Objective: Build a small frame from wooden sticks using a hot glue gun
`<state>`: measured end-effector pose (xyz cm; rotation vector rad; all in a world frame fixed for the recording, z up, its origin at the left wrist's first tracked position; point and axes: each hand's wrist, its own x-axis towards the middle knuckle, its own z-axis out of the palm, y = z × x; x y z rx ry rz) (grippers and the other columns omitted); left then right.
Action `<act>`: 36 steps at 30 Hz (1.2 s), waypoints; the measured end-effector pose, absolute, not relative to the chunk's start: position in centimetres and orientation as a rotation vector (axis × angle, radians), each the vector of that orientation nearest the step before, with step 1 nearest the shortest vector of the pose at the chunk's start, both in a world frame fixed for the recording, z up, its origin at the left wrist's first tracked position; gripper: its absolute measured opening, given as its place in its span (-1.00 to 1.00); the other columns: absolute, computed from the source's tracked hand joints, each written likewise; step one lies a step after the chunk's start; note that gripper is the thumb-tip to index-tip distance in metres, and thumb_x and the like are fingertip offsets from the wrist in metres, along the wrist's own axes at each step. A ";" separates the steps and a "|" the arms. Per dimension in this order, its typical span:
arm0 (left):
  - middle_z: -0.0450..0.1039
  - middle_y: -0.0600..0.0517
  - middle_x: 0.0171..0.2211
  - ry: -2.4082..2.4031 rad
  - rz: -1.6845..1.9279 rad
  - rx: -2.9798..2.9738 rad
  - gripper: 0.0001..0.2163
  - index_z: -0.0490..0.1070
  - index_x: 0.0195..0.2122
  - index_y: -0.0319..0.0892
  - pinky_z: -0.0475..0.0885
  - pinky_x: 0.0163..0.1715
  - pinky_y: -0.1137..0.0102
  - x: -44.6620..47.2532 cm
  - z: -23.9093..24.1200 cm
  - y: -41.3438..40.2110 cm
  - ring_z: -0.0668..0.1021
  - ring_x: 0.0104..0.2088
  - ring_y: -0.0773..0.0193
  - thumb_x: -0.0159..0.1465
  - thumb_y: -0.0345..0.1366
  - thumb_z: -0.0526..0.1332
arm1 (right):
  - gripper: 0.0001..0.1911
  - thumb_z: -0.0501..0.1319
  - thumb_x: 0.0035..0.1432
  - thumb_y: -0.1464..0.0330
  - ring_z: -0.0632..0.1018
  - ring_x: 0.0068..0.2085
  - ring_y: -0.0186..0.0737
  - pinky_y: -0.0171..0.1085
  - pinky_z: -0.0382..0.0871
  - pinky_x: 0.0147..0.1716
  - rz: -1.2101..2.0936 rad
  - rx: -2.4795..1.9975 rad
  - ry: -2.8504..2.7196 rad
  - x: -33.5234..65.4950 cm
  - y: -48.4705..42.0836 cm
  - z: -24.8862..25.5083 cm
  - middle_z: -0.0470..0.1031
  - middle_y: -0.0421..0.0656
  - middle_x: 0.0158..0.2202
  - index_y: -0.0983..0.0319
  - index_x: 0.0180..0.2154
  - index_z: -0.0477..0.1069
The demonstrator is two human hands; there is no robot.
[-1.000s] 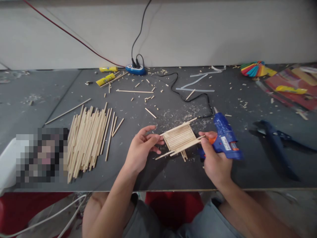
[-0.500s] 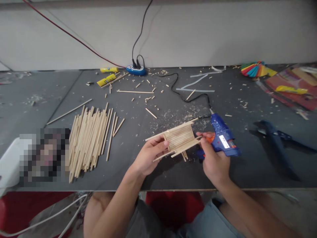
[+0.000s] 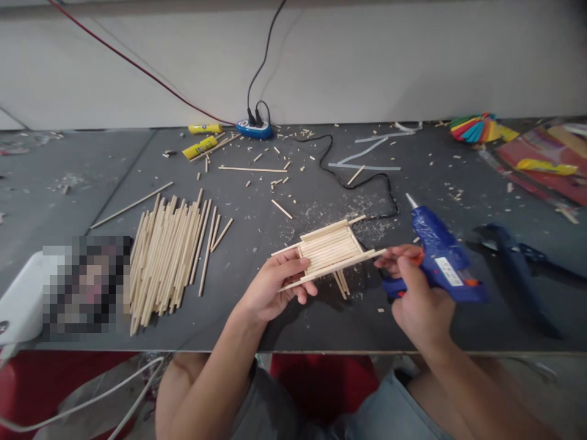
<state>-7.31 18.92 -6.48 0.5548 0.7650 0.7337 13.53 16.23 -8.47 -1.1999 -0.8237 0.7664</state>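
Observation:
My left hand pinches the left end of a small panel of glued wooden sticks, holding it tilted above the table. Longer sticks run along its two long edges and jut out at the ends. In my right hand is a blue hot glue gun, its nozzle aimed up and to the left, away from the panel. The right fingertips sit close to the panel's right stick end; whether they touch it I cannot tell. A few short sticks show below the panel.
A pile of wooden sticks lies at left, beside a phone and a white device. Dark cutters rest at right. A blue power socket, yellow tubes, clear glue sticks and a black cord lie farther back.
My right hand has moved right with the glue gun, drawing the nozzle away from the panel. The panel has turned slightly in my left hand, its upper edge stick now seated differently.

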 end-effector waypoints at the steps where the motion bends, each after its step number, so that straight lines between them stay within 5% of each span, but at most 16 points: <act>1: 0.48 0.00 -0.61 0.768 0.740 0.547 -0.88 0.39 -0.30 -0.28 0.31 -0.77 0.62 -7.3 -6.4 18.9 0.46 -0.72 0.42 0.17 -0.34 0.23 | -0.89 0.24 0.05 0.31 0.50 -0.41 -0.28 -0.23 0.46 -0.40 0.772 -1.194 -0.823 13.7 16.2 -8.3 0.41 -0.21 -0.38 0.22 -0.41 0.38; 6: 0.46 0.02 -0.60 0.837 0.766 0.557 -0.87 0.39 -0.31 -0.27 0.34 -0.73 0.59 -7.1 -6.5 18.9 0.48 -0.68 0.41 0.16 -0.32 0.25 | -0.85 0.23 0.06 0.30 0.46 -0.51 -0.31 -0.23 0.45 -0.50 0.889 -1.234 -0.891 13.8 15.5 -7.5 0.37 -0.24 -0.48 0.20 -0.47 0.33; 15: 0.45 0.03 -0.58 0.896 0.800 0.641 -0.84 0.42 -0.26 -0.25 0.41 -0.63 0.53 -7.0 -6.5 18.8 0.50 -0.61 0.38 0.18 -0.29 0.23 | -0.90 0.23 0.10 0.32 0.50 -0.44 -0.26 -0.22 0.41 -0.35 1.036 -1.397 -1.140 14.0 14.5 -7.8 0.46 -0.24 -0.51 0.20 -0.43 0.39; 36: 0.47 -0.01 -0.46 0.980 0.912 0.885 -0.79 0.47 -0.23 -0.26 0.47 -0.48 0.41 -6.3 -6.8 18.5 0.50 -0.50 0.32 0.18 -0.24 0.23 | -0.79 0.23 0.07 0.26 0.40 -0.70 -0.33 -0.33 0.35 -0.64 1.035 -1.596 -1.239 13.3 14.8 -7.4 0.31 -0.34 -0.76 0.19 -0.49 0.25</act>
